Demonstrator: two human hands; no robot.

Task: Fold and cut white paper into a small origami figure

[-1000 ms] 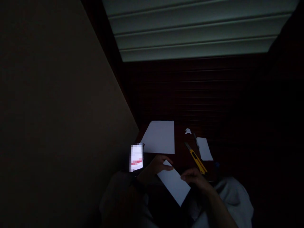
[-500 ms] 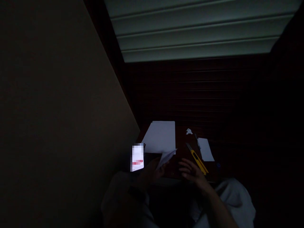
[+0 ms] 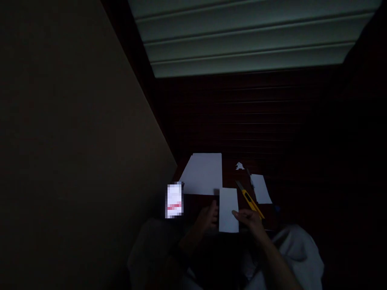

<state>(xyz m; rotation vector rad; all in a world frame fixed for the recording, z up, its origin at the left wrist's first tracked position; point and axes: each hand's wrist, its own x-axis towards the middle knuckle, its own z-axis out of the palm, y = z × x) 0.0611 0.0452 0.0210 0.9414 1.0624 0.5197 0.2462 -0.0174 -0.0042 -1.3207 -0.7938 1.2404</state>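
A small white rectangle of paper [image 3: 228, 209] is upright in view near the table's front edge. My right hand [image 3: 249, 219] pinches its right edge, thumb on the near face. Left of the paper, my left hand [image 3: 208, 215] is open, its fingers a little apart and no paper in them. A yellow utility knife [image 3: 249, 200], blade out, lies just beyond my right hand. Behind the held paper rests a larger white sheet stack [image 3: 202, 173].
A lit phone [image 3: 174, 200], its screen blurred, stands at the table's left edge. Another white paper piece [image 3: 261, 189] lies at the right beside a dark thin object [image 3: 250, 179]. A small cut paper shape [image 3: 240, 166] sits at the back. A wall [image 3: 90, 141] rises on the left.
The paper has passed from my left hand to my right and turned its flat face toward me. My left hand has let go; my right hand has closed on its edge.
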